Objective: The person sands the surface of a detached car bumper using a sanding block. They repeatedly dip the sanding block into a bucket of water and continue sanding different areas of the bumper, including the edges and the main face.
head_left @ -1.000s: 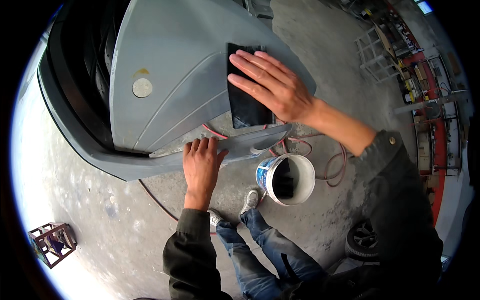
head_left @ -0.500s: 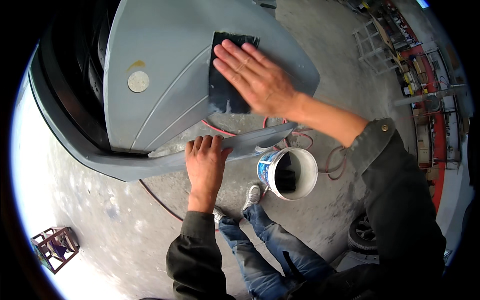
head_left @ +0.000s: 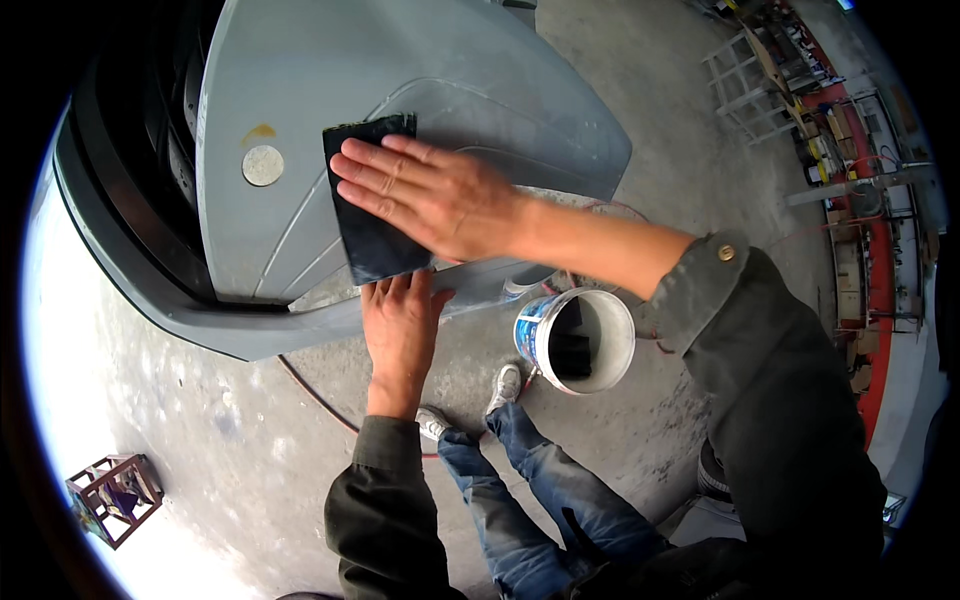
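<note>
A grey car bumper [head_left: 300, 75] with a round hole and curved creases fills the upper left. Lying flat on a black sheet of sandpaper [head_left: 372, 235], my right hand [head_left: 435, 195] has its fingers stretched out and presses the sheet to the bumper's face; its thumb is hidden. Below it, my left hand [head_left: 400, 325] is closed over the bumper's lower edge, its fingertips partly covered by the sheet's lower corner.
A white bucket [head_left: 617, 345] with dark sheets inside stands on the concrete floor right of my left hand. A red hose [head_left: 318, 402] runs over the floor by my shoes. Cluttered shelves [head_left: 870, 190] line the right side; a small metal frame [head_left: 115, 500] sits lower left.
My right hand has slid the sandpaper left and down across the bumper, toward my left hand. My left hand stays on the lower edge.
</note>
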`<state>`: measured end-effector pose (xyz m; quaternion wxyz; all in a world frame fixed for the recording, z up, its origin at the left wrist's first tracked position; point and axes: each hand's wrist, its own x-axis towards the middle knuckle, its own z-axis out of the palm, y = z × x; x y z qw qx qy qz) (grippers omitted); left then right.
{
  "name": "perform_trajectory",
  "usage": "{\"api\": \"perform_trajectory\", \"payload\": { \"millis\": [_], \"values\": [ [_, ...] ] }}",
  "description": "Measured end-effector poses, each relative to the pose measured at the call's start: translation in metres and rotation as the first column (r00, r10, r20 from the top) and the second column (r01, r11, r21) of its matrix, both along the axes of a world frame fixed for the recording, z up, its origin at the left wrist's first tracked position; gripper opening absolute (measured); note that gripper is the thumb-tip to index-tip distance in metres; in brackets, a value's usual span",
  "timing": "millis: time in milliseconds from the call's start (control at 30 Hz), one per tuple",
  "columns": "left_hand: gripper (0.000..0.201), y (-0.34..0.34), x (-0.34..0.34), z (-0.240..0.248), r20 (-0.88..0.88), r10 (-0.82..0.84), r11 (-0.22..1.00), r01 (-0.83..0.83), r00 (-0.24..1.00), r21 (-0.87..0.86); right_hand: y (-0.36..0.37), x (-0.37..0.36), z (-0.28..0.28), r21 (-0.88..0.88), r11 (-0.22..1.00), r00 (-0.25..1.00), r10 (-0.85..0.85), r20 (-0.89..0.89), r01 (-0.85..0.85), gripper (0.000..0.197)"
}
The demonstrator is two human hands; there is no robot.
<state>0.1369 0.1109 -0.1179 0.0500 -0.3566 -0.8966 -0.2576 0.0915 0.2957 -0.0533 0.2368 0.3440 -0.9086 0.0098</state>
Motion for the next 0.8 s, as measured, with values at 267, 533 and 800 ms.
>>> {"api": "perform_trajectory", "payload": {
  "millis": [267,533,800],
  "values": [
    [0.036,-0.010,-0.005,0.008,-0.005,-0.001,1.000,0.001,1.000,-0.015,0.081,0.023,0.029,0.164,0.960,0.968,-0.206,-0.146,0.229,0.050],
    [0.039,-0.026,-0.008,0.002,-0.058,0.093,0.993,-0.097,0.994,-0.073,0.025,-0.005,0.009,0.010,1.000,0.999,-0.020,-0.043,0.020,0.054],
    [0.039,-0.023,-0.007,0.003,-0.035,0.072,0.995,-0.075,0.997,-0.071,0.024,0.002,0.014,-0.013,0.995,0.994,-0.101,-0.032,0.101,0.054]
  ]
}}
